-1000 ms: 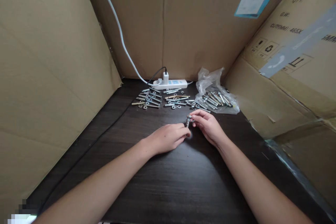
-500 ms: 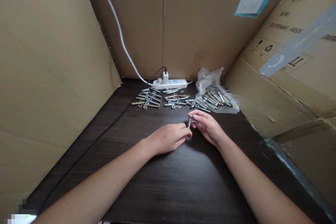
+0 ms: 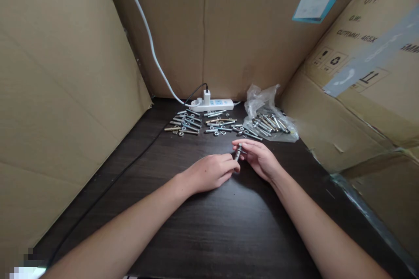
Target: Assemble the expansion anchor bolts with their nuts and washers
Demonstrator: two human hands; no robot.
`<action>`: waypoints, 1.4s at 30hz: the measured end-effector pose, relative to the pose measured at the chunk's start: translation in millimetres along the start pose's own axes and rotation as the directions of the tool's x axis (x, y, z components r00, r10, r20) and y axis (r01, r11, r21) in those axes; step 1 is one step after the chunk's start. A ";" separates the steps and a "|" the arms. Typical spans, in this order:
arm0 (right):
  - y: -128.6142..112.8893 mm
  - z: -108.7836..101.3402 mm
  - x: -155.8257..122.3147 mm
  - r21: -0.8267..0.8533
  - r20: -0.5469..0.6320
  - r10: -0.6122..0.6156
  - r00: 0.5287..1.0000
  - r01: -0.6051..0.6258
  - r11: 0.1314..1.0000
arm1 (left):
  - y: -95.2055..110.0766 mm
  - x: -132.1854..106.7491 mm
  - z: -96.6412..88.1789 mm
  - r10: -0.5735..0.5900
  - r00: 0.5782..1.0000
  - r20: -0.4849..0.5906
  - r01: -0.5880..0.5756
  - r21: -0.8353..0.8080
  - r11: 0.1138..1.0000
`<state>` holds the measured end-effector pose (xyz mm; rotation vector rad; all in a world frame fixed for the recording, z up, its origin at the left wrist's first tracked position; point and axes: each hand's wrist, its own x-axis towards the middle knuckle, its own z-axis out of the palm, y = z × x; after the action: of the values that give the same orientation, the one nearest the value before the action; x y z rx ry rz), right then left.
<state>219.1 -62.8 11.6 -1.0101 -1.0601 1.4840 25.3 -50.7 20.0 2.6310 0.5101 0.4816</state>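
Observation:
My left hand rests on the dark wooden table with its fingers curled, pinching the lower end of a small metal bolt. My right hand meets it from the right, fingertips closed on the bolt's upper end. The bolt stands slightly tilted between the two hands, partly hidden by the fingers. Just beyond the hands lie rows of loose bolts, washers and nuts.
A clear plastic bag of bolts lies at the back right. A white power strip with a white cable and a black cable sits against the back cardboard wall. Cardboard boxes close in the table on the left, back and right.
The bolt has tilted and shifted slightly right between my fingers, and my right fingertips have moved along its upper end. Both forearms stay where they were.

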 end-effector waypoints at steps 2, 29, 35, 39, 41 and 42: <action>0.6 -0.5 0.5 -0.011 -0.016 0.009 1.000 -0.010 1.000 | 0.1 -0.1 0.3 -0.005 1.000 -0.004 0.005 0.002 1.000; 6.6 9.7 4.2 -0.193 -0.159 -0.039 0.987 0.008 0.981 | -5.5 -1.2 -1.0 -0.295 0.918 -0.264 0.262 -0.155 0.953; 11.8 12.0 3.8 -0.202 -0.176 -0.073 0.982 0.037 0.979 | -4.6 -1.4 -4.5 -0.352 0.897 -0.267 0.316 -0.169 0.934; 14.4 11.5 4.1 -0.253 -0.158 -0.100 0.982 0.058 0.966 | -7.2 0.7 -2.6 -0.315 0.919 -0.239 0.285 -0.153 0.946; 13.4 11.7 3.8 -0.264 -0.142 -0.082 0.987 0.042 0.964 | -7.9 1.5 -1.4 -0.307 0.920 -0.245 0.276 -0.153 0.949; 12.4 12.2 3.5 -0.261 -0.134 -0.064 0.989 0.027 0.965 | -7.8 1.8 -1.3 -0.307 0.918 -0.253 0.274 -0.156 0.949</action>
<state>203.8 -62.1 2.6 -1.2462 -1.1866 1.2379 24.2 -43.0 18.1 2.3320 0.9163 0.7581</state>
